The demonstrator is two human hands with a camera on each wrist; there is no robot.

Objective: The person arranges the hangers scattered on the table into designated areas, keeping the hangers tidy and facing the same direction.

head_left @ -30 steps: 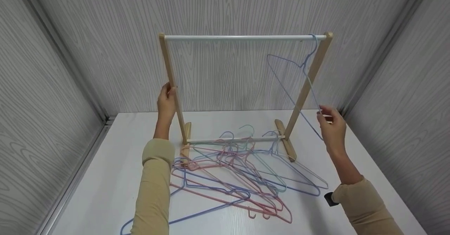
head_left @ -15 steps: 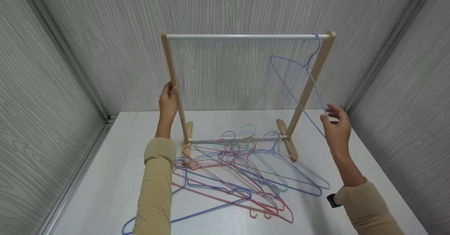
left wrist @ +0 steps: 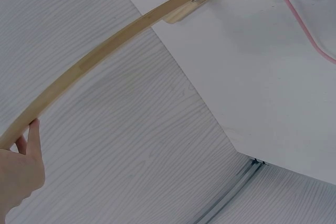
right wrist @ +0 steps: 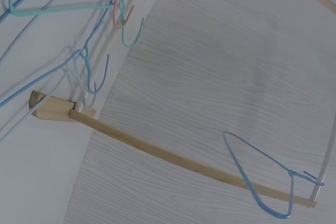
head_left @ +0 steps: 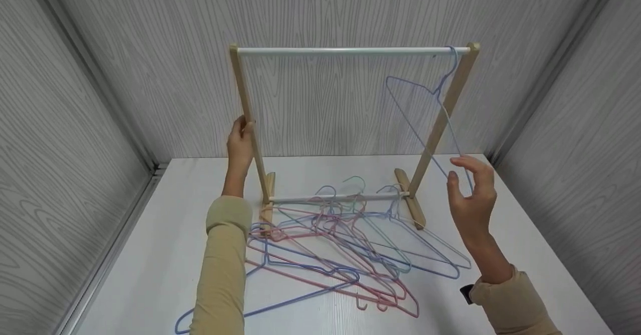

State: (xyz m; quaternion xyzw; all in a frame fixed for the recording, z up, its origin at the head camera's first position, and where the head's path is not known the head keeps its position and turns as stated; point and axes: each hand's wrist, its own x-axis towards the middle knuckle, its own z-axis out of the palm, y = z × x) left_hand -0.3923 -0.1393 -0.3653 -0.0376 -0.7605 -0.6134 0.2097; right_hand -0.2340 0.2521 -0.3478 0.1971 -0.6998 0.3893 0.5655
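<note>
My left hand [head_left: 240, 147] grips the left wooden post [head_left: 242, 87] of a small hanging rack about halfway up. The left wrist view has that hand [left wrist: 22, 171] with thumb and fingers at the post [left wrist: 86, 62]. A blue wire hanger [head_left: 437, 91] hangs by its hook from the white top bar [head_left: 340, 51], close to the right post [head_left: 434, 137]. My right hand [head_left: 473, 197] is beside the hanger's lower right side, thumb and fingers spread apart and pinching nothing. In the right wrist view the blue hanger [right wrist: 291, 173] hangs freely; the hand is out of frame.
Blue, pink, green and pale hangers lie tangled on the white table [head_left: 145, 275] before the rack, overlapping its lower bar [head_left: 293, 199]. A blue hanger [head_left: 300, 299] is nearest the front. Wood-grain walls [head_left: 325, 119] stand behind and at both sides.
My right hand has let go of the hanging blue hanger and moved slightly down, its fingers opening. The left hand still holds the post.
</note>
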